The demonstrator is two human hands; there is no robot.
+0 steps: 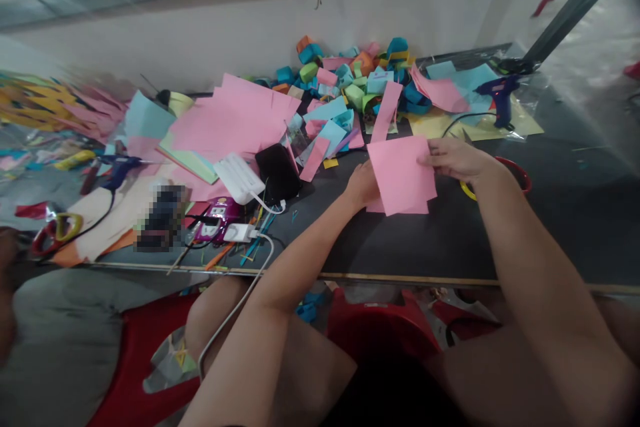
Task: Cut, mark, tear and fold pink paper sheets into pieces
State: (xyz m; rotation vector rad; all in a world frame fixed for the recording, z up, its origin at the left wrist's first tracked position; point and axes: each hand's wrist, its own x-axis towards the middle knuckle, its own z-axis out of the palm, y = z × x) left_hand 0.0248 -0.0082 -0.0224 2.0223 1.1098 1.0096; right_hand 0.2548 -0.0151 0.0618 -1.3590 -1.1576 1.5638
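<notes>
I have the pink sheet (404,170) right of centre in the frame, tilted and raised over the dark tabletop (465,247), with another pink piece (400,207) showing just past its lower edge. The right hand (457,157) has its fingertips brought together on the sheet's right edge, pinching it. The left hand (363,185) is at the sheet's left side, its fingers partly hidden behind the paper, so I cannot tell how far they are open or whether they grip anything. A pink strip (387,113) lies just above the sheet. By the right wrist I see scissors (521,173) with red and yellow handles, partly covered by the arm, and farther toward the upper right a blue glue gun (504,100). At upper centre, a heap of folded paper pieces (357,77) in blue, green, orange and pink sits in front of the wall. Left of centre are a black phone (277,172), a white power bank (239,178) and a purple power strip (220,217), with large pink sheets (235,120) beyond them. Near the left edge I make out a second glue gun (117,170) and, at lower left, a co-worker's grey-clad leg (65,340).
</notes>
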